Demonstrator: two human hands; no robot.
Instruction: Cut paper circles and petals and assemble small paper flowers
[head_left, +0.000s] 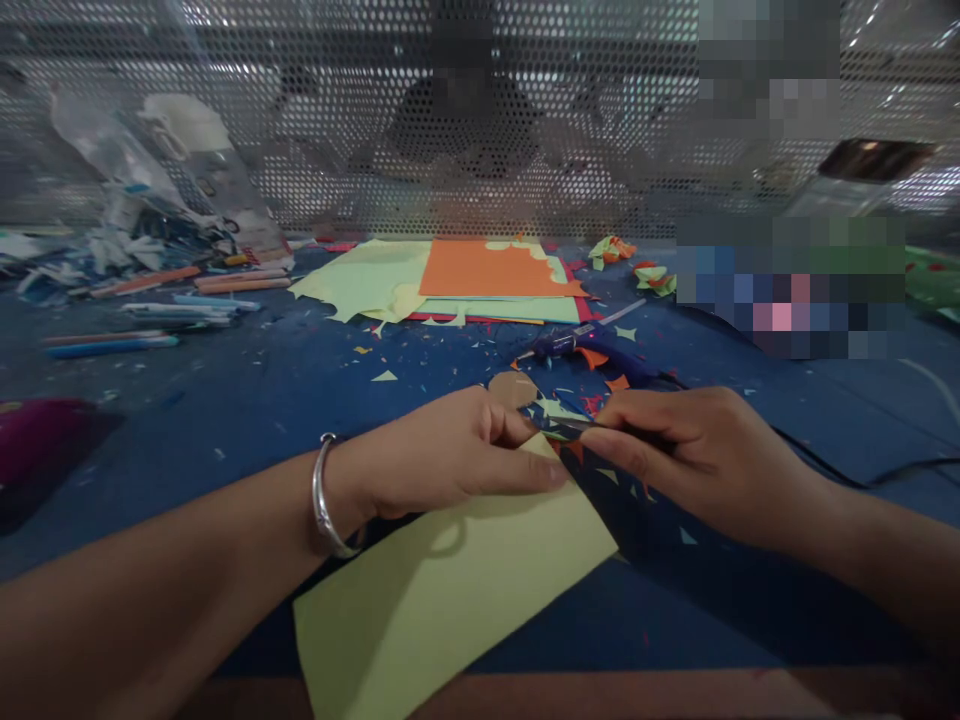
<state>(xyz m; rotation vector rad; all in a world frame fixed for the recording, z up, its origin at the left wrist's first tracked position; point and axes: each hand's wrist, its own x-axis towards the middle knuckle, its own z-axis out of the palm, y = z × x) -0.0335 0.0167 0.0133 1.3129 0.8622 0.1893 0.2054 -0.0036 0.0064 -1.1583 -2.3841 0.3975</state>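
My left hand [450, 455], with a silver bangle on its wrist, pinches the upper corner of a pale yellow paper sheet [472, 585]. The sheet tilts down towards me past the table's front edge. In my right hand [701, 460] is a pair of scissors [571, 424]; the metal blades point left at the sheet's held corner, while the handles are mostly hidden by my fingers. Just beyond my left fingers lies a brown rounded piece [513, 387]. Small green and orange paper scraps [616, 383] lie around both hands.
Behind my hands lies a blue glue gun [596, 347] with its black cord running right. Farther back are stacked coloured sheets [487, 268]. Several markers [180, 312] and a bottle [225, 180] stand left, before a perforated metal screen [337, 120]. A magenta object [45, 440] sits far left.
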